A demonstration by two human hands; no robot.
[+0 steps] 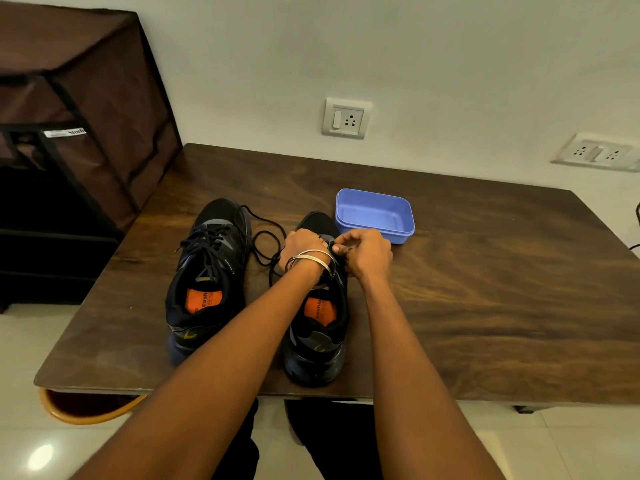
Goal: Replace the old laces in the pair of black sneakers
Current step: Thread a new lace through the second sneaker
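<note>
Both hands (337, 252) on right sneaker's (318, 306) lace (266, 244)

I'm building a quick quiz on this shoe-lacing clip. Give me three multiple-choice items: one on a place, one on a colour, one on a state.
1. Where is the tub?
A. Beyond the right sneaker
B. On the floor
C. Inside a sneaker

2. What colour are the insoles?
A. Green
B. Orange
C. White

3. The left sneaker is:
A. Laced
B. Laceless
C. Upside down

Answers:
1 A: the blue tub sits past the right sneaker on the table.
2 B: both insoles show orange.
3 A: laces cross the left sneaker.
</note>
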